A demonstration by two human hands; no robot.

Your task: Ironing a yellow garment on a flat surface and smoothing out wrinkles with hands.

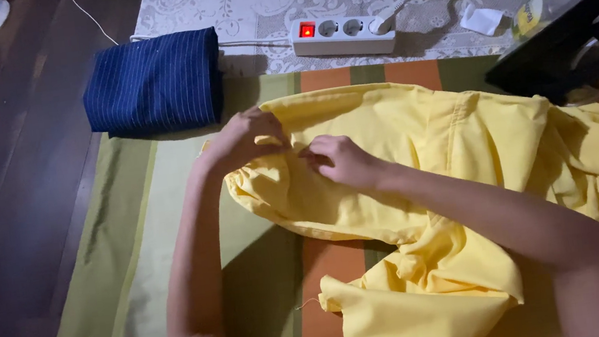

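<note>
A large yellow cloth garment lies crumpled across a striped green and orange mat. My left hand pinches the yellow fabric near its upper left edge. My right hand grips a fold of the same fabric just to the right of the left hand. Both forearms reach in from the bottom of the view, the right arm lying over the cloth.
A folded dark blue pinstriped cloth sits at the mat's far left corner. A white power strip with a lit red switch lies on a lace-patterned cover. A black iron-like object stands at the right. Dark wooden floor at left.
</note>
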